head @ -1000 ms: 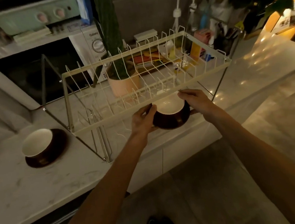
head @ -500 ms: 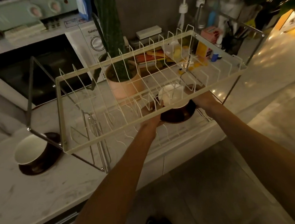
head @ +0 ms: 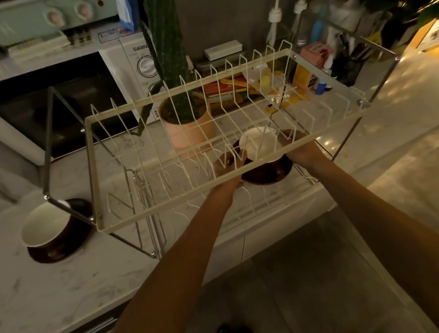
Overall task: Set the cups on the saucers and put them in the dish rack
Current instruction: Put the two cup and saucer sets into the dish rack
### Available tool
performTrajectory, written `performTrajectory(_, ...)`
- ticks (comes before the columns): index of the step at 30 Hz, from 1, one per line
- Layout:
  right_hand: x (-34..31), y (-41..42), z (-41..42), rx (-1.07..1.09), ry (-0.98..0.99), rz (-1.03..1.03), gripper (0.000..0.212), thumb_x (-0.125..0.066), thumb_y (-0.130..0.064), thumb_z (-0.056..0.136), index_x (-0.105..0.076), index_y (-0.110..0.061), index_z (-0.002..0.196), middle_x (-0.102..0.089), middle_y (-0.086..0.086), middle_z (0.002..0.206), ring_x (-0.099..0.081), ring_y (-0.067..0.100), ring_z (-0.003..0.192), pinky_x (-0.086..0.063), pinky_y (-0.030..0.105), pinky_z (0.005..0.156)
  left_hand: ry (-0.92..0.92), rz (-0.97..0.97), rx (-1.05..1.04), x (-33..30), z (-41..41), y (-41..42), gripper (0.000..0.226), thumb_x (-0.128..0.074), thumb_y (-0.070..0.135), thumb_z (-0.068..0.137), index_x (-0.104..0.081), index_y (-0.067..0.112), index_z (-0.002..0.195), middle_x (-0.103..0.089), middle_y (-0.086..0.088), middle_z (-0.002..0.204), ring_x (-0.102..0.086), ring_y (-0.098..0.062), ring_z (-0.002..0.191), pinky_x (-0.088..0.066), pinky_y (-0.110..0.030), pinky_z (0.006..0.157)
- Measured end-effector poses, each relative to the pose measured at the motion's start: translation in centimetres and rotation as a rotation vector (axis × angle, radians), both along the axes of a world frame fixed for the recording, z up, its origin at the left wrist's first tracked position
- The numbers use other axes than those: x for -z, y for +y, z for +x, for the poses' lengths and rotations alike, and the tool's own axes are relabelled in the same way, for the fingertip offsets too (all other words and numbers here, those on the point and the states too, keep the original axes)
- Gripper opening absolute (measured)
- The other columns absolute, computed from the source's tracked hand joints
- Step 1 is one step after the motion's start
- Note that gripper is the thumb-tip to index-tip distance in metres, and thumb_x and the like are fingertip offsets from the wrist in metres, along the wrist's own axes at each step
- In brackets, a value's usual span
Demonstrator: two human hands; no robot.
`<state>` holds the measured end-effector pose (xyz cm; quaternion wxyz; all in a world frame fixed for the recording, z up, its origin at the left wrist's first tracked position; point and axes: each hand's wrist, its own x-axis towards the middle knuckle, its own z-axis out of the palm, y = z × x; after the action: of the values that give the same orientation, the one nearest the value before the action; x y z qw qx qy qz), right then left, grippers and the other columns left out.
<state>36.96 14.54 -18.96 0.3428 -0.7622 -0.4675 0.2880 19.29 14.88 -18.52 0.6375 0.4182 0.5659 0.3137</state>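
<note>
Brown saucer (head: 266,174) with white cup (head: 260,143), carried level under dish rack (head: 165,220) upper tier to avoid tipping; left hand (head: 227,165) and right hand (head: 294,144) fingers pinching opposite saucer edges; second cup (head: 43,226) waiting on countertop (head: 52,292)

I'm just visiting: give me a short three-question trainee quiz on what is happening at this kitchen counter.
1. True or false: both hands hold the white-lined brown cup on its brown saucer.
2. Where is that set: above, or under, the top tier of the cream wire dish rack?
3. How many cup-and-saucer sets stand outside the rack, on the white marble counter?

Key: 1. True: left hand, right hand. 2. Under. 3. One, the second brown cup and saucer.
</note>
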Motion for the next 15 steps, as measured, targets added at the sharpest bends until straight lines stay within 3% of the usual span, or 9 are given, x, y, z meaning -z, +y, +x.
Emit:
performTrajectory(2, -0.2, -0.3, -0.3, -0.018, -0.075, -0.018, 0.039, -0.047, -0.015, 0.101, -0.043, -0.031, 0.066, -0.051, -0.007, 0.072, -0.051, 0.017, 0.078, -0.037, 0.032, 0.078, 0.052, 0.014, 0.038, 0.2, -0.4, 0.1, 0.010, -0.058, 0.034, 0.094, -0.053, 0.025, 0.095, -0.056, 0.005, 0.094, -0.056, -0.011, 0.086, -0.052, -0.042, 0.092)
performTrajectory(4, -0.8, -1.1, -1.0, -0.042, -0.177, -0.100, 0.019, -0.048, -0.021, 0.100, -0.058, -0.031, 0.087, -0.060, 0.005, 0.095, -0.056, 0.024, 0.099, -0.043, 0.036, 0.087, 0.122, 0.011, 0.101, 0.2, -1.0, 0.2, 0.016, -0.056, 0.033, 0.095, -0.050, 0.033, 0.080, -0.051, 0.012, 0.084, -0.051, -0.003, 0.075, -0.048, -0.037, 0.095)
performTrajectory(5, -0.9, -1.3, -1.3, -0.043, -0.240, -0.110, 0.020, -0.047, -0.030, 0.098, -0.063, -0.022, 0.106, -0.063, 0.013, 0.108, -0.059, 0.030, 0.108, -0.047, 0.041, 0.092, 0.172, -0.007, 0.159, 0.1, -1.4, 0.1, 0.012, -0.054, 0.035, 0.095, -0.051, 0.037, 0.084, -0.053, 0.014, 0.090, -0.053, -0.003, 0.080, -0.044, -0.034, 0.100)
performTrajectory(6, -1.1, -1.5, -1.7, -0.048, -0.327, -0.114, 0.040, -0.044, -0.040, 0.095, -0.060, -0.013, 0.119, -0.064, 0.017, 0.117, -0.060, 0.036, 0.113, -0.048, 0.045, 0.096, 0.230, 0.000, 0.218, 0.1, -1.8, 0.0, 0.006, -0.052, 0.038, 0.096, -0.056, 0.037, 0.100, -0.057, 0.012, 0.107, -0.057, -0.009, 0.096, -0.038, -0.033, 0.108)
performTrajectory(7, -1.3, -1.7, -2.2, -0.056, -0.385, -0.111, 0.051, -0.042, -0.046, 0.093, -0.057, -0.009, 0.125, -0.065, 0.019, 0.118, -0.060, 0.040, 0.114, -0.049, 0.048, 0.097, 0.309, 0.049, 0.251, 0.2, -2.0, -0.2, 0.030, -0.050, 0.042, 0.095, -0.057, 0.030, 0.121, -0.057, 0.005, 0.128, -0.055, -0.018, 0.117, -0.032, -0.035, 0.114)
performTrajectory(8, -1.7, -2.1, -2.9, -0.065, -0.446, -0.118, 0.051, -0.043, -0.044, 0.095, -0.056, -0.006, 0.126, -0.065, 0.019, 0.118, -0.060, 0.041, 0.114, -0.049, 0.048, 0.096, 0.392, 0.149, 0.264, 0.4, -2.3, -0.3, 0.046, -0.048, 0.046, 0.093, -0.055, 0.021, 0.131, -0.054, -0.003, 0.138, -0.050, -0.024, 0.128, -0.032, -0.040, 0.115)
performTrajectory(10, -2.1, -2.7, -4.3, -0.090, -0.581, -0.094, 0.041, -0.048, -0.034, 0.098, -0.060, -0.004, 0.124, -0.065, 0.019, 0.119, -0.060, 0.040, 0.113, -0.050, 0.046, 0.094, 0.444, 0.394, 0.202, 0.2, -2.9, -1.4, 0.048, -0.051, 0.051, 0.089, -0.063, 0.015, 0.118, -0.066, -0.008, 0.120, -0.061, -0.024, 0.113, -0.046, -0.043, 0.101)
performTrajectory(12, -2.2, -3.4, -5.7, -0.152, -0.694, 0.033, 0.036, -0.052, -0.031, 0.097, -0.064, -0.004, 0.118, -0.067, 0.020, 0.116, -0.062, 0.040, 0.109, -0.051, 0.047, 0.092, 0.469, 0.479, 0.172, -0.4, -4.2, -2.7, 0.039, -0.056, 0.050, 0.087, -0.065, 0.019, 0.109, -0.070, -0.002, 0.108, -0.066, -0.018, 0.097, -0.053, -0.038, 0.090)
performTrajectory(15, -2.3, -4.2, -7.7, -0.283, -0.739, 0.198, 0.028, -0.054, -0.027, 0.096, -0.066, -0.005, 0.108, -0.069, 0.018, 0.105, -0.065, 0.039, 0.097, -0.052, 0.041, 0.077, 0.564, 0.500, 0.240, -0.3, -6.4, -4.3, 0.043, -0.058, 0.051, 0.086, -0.063, 0.025, 0.120, -0.067, 0.001, 0.118, -0.066, -0.016, 0.102, -0.053, -0.035, 0.091)
